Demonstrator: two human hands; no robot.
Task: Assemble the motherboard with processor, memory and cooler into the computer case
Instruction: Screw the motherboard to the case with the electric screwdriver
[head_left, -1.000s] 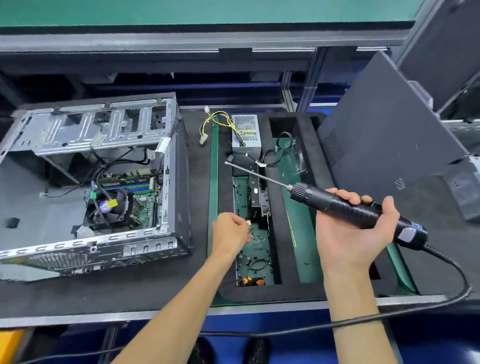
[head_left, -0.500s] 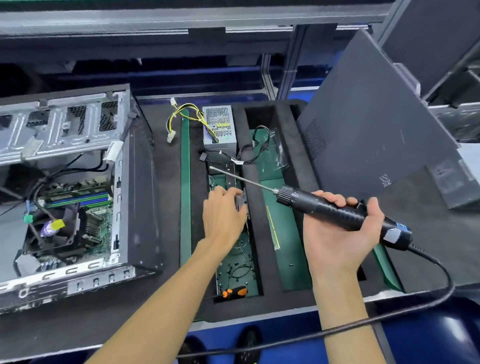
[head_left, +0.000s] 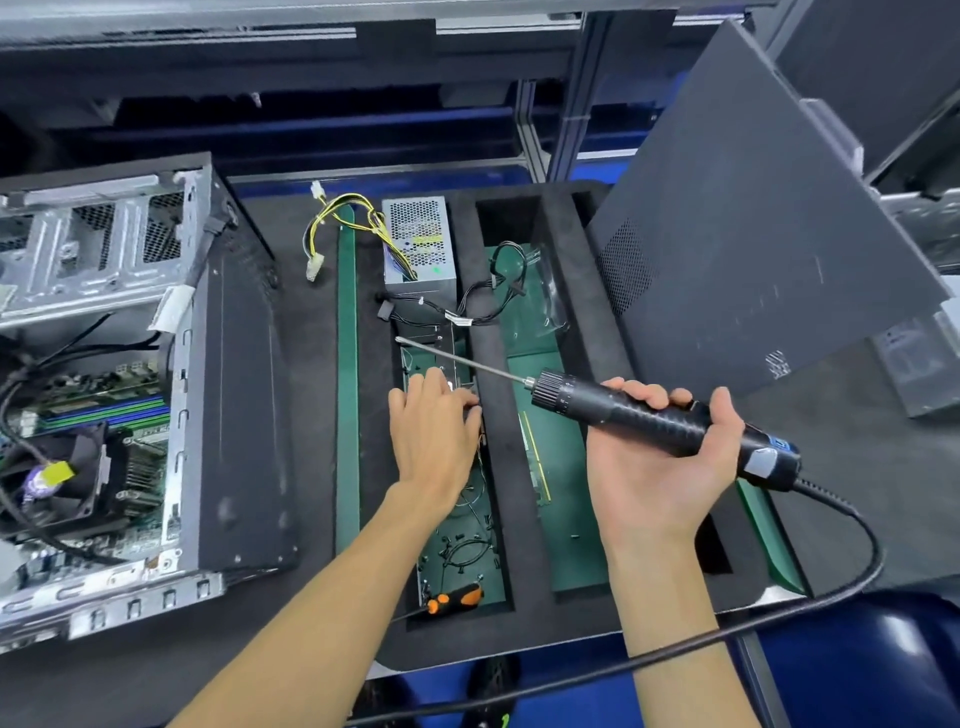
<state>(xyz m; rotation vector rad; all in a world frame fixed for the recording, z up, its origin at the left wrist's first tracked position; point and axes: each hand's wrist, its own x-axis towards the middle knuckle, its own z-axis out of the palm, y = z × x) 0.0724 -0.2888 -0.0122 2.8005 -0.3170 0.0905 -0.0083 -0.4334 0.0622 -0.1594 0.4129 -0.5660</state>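
Motherboard (head_left: 98, 415) with its cooler (head_left: 67, 473) sits inside the open computer case (head_left: 156, 395) at the worktop's left. Left hand (head_left: 434, 434) reaches palm-down into the foam tray (head_left: 524, 467), fingers over small parts; whether its grip pinches anything cannot be told. Right hand (head_left: 660, 467) is clenched round the electric screwdriver (head_left: 644, 421).

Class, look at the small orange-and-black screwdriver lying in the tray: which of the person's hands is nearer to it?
Left. The left hand reaches into the same tray slot, farther back from the screwdriver; the right hand hovers off to its right, over the next slot.
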